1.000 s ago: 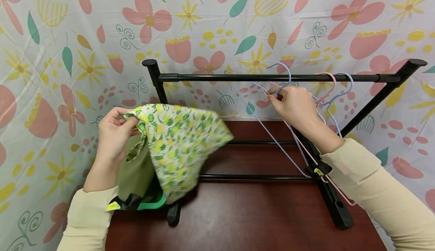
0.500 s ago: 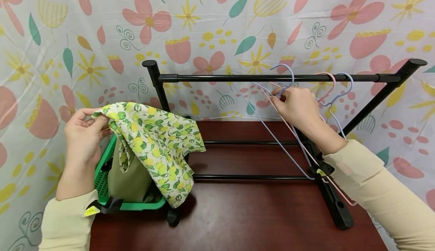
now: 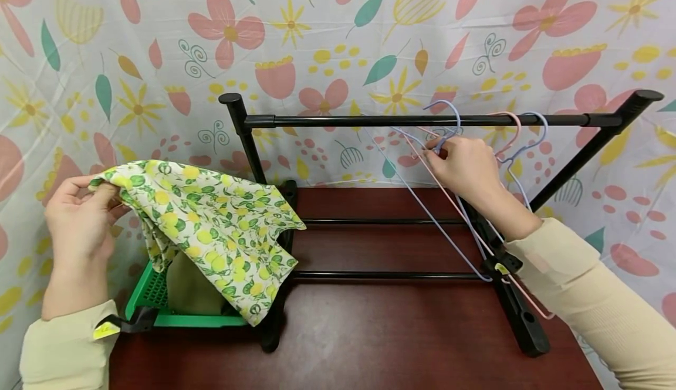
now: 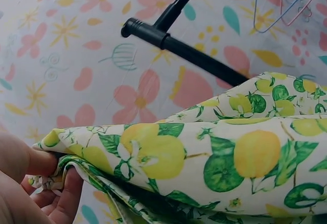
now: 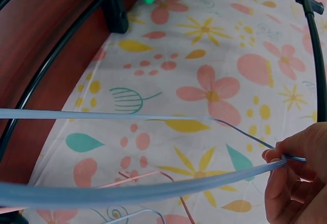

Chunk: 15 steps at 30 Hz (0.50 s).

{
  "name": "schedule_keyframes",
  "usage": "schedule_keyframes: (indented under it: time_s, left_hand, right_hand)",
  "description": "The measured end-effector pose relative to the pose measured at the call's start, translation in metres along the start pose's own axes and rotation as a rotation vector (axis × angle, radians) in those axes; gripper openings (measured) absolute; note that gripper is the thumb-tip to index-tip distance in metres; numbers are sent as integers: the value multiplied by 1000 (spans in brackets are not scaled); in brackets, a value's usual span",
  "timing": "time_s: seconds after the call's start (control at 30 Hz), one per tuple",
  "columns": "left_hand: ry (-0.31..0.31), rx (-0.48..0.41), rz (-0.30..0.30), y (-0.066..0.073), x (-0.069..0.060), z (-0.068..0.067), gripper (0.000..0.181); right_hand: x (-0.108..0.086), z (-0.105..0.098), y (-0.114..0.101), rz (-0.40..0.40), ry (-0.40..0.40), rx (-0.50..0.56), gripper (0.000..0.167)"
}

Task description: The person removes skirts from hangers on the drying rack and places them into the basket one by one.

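Observation:
A white garment [image 3: 211, 226] printed with yellow lemons and green leaves hangs from my left hand [image 3: 84, 220], which pinches one corner. Its folds spread out to the right; whether it is a top or shorts I cannot tell. The pinched edge is bunched between thumb and fingers in the left wrist view. My right hand [image 3: 467, 161] pinches a light blue clothes hanger [image 3: 422, 202] just below its hook, which loops over the rack's top bar. The right wrist view shows the hanger's blue arms [image 5: 153, 193] running away from my right hand [image 5: 299, 178].
The black garment rack [image 3: 359, 121] stands on a dark red table [image 3: 380, 331]. More pink and blue hangers [image 3: 533, 138] hang on its right. Under the garment, a green basket [image 3: 195, 321] holds olive-green cloth [image 3: 190, 290]. A flowered curtain [image 3: 327, 38] backs everything.
My left hand has moved left, drawing the lemon-print garment with it over the green basket. The right hand has shifted very slightly right along with the blue hanger.

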<state>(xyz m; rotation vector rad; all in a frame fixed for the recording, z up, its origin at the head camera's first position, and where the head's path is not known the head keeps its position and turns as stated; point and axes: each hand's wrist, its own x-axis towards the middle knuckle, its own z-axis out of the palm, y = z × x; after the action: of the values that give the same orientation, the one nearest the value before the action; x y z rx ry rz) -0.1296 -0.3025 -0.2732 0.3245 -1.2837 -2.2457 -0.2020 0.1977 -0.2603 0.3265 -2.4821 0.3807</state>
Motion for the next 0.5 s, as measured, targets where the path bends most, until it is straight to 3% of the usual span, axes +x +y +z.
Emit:
schedule_keyframes:
  time_s: [0.2, 0.5]
  left_hand:
    - [113, 26, 29, 10, 8, -10, 17]
    - [146, 144, 105, 19, 13, -17, 11]
  right_hand:
    - [0, -1, 1, 13, -10, -1, 45]
    - [-1, 0, 2, 33, -45, 2, 36]
